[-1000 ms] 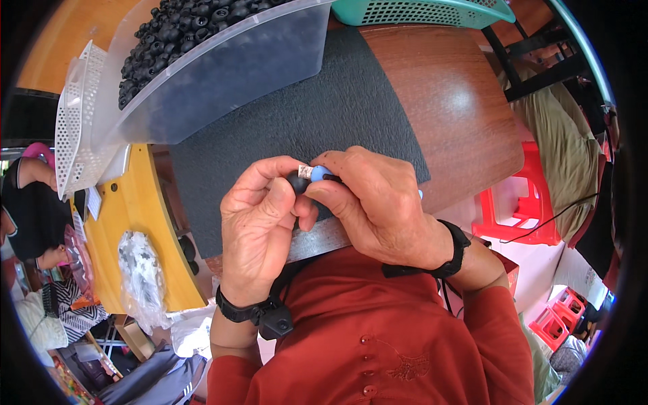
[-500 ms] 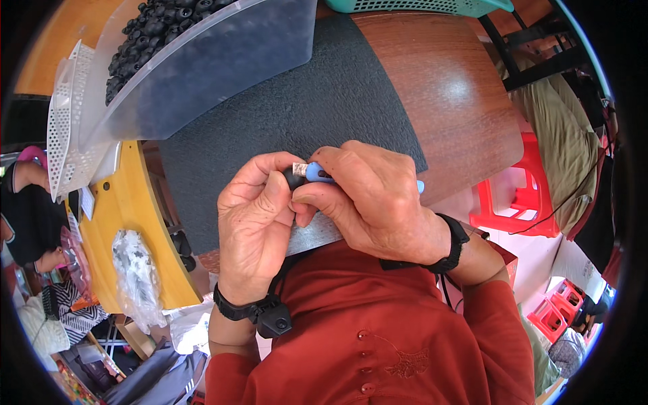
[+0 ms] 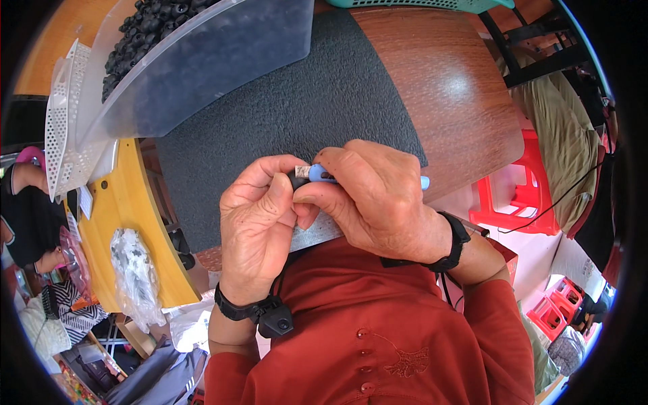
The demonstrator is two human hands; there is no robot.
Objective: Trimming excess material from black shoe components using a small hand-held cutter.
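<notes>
Over the near edge of the dark mat, both my hands meet. My left hand [image 3: 260, 212] pinches a small round black part [image 3: 295, 179] between thumb and fingers; the fingers hide much of it. A blue-handled utility knife [image 3: 321, 173] lies in the closed grip of my right hand [image 3: 378, 199]. Its short, stained blade [image 3: 302, 171] points left and reaches the black part. The tail of the blue handle sticks out beyond the right hand. At the upper left, a clear plastic bin [image 3: 223, 81] holds a heap of similar black parts [image 3: 152, 37].
The dark textured mat [image 3: 297, 101] covers part of a brown wooden table [image 3: 439, 88]. A white perforated basket [image 3: 64, 128] stands left of the bin, a green basket [image 3: 418, 3] at the far edge. A plastic bag [image 3: 135, 273] lies on a yellow table [image 3: 158, 236]. Red stools [image 3: 520, 189] stand right.
Both hands keep their grip on the black part and the knife, with barely any movement. The whole view has shifted very slightly.
</notes>
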